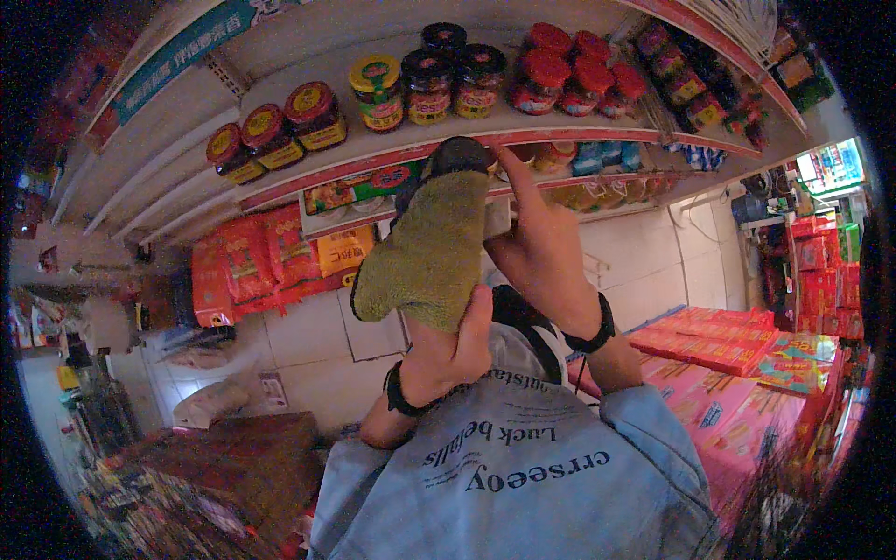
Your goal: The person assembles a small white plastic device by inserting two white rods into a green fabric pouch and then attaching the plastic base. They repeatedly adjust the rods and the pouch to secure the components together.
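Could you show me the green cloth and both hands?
Green cloth (427, 245): head view, middle of the fabric.
Left hand (451, 355): head view, near the thumb's base.
Right hand (549, 245): head view, back of the hand.

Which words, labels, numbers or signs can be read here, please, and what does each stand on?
Locations only; I won't copy wording.
Blue top: dark upside-down lettering; large lines legible, smallest too blurred.
Teal shelf strip: pale characters, blurred.
Orange package: dark characters, too blurred to read reliably.
Yellow-lidded jar: label too small.
Pink boxes: print too blurred.
Green cloth: none visible.
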Available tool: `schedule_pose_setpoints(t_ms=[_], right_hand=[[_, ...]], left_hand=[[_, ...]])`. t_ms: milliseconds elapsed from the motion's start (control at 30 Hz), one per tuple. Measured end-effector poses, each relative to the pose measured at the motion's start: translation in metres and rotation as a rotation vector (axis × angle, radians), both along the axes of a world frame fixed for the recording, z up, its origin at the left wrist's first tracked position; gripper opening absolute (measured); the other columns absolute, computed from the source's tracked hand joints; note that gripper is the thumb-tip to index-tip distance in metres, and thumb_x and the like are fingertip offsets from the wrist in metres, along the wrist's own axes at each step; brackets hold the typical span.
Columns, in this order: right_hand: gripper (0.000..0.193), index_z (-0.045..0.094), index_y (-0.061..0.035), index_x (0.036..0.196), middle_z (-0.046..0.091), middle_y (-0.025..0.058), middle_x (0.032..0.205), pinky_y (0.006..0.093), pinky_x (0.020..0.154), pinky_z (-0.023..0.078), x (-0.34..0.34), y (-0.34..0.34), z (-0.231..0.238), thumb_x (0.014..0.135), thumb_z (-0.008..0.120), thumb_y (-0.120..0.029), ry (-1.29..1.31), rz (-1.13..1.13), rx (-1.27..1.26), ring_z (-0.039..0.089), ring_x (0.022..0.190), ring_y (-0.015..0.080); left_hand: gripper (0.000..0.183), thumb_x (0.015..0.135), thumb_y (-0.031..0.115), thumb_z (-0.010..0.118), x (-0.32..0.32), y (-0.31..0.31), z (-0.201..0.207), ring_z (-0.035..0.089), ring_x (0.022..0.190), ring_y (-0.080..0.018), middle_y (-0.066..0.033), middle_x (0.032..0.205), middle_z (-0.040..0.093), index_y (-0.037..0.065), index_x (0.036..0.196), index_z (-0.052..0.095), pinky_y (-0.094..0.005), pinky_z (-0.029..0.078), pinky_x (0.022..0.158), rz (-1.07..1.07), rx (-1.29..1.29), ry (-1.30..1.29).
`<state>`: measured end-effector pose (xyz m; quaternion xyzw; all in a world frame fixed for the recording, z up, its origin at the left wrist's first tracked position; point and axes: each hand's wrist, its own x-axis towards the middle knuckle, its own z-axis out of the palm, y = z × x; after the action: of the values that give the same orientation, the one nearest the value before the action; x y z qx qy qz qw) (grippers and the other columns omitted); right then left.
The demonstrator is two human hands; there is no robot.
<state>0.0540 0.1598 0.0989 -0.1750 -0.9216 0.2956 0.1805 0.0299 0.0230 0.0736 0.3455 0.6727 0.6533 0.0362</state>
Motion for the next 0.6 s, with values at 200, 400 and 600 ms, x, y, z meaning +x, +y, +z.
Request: schedule_pose_setpoints(t_ms=[200,400,600], right_hand=[[0.078,0.024,-0.0061,0.129,0.056,0.0148,0.061,0.0403,0.050,0.044,0.000,0.000,-0.002,0.060,0.061,-0.005,-0.051,-0.026,0.260,0.056,0.058,0.0332],[0.079,0.023,-0.0046,0.130,0.055,0.0155,0.058,0.0409,0.047,0.043,0.001,-0.013,-0.004,0.060,0.060,-0.005,-0.176,-0.021,0.365,0.056,0.053,0.0313],[0.071,0.031,-0.0061,0.125,0.058,0.0151,0.068,0.0385,0.053,0.046,-0.019,0.016,-0.024,0.061,0.061,-0.006,-0.125,-0.128,0.353,0.058,0.060,0.0305]], left_hand=[[0.029,0.077,0.002,0.046,0.000,0.000,-0.040,0.048,0.094,-0.0285,-0.0173,0.101,0.051,-0.007,0.104,0.047,-0.0361,0.035,0.082,0.166,0.038,0.477],[0.026,0.082,0.004,0.044,0.004,0.004,-0.012,0.046,0.094,-0.0237,-0.0150,0.102,0.050,-0.008,0.104,0.046,-0.0314,0.036,0.083,0.113,0.027,-0.520],[0.029,0.085,0.009,0.040,0.023,0.005,-0.022,0.045,0.099,-0.0225,-0.0134,0.109,0.047,-0.005,0.111,0.042,-0.0308,0.034,0.087,0.087,0.194,-0.390]])
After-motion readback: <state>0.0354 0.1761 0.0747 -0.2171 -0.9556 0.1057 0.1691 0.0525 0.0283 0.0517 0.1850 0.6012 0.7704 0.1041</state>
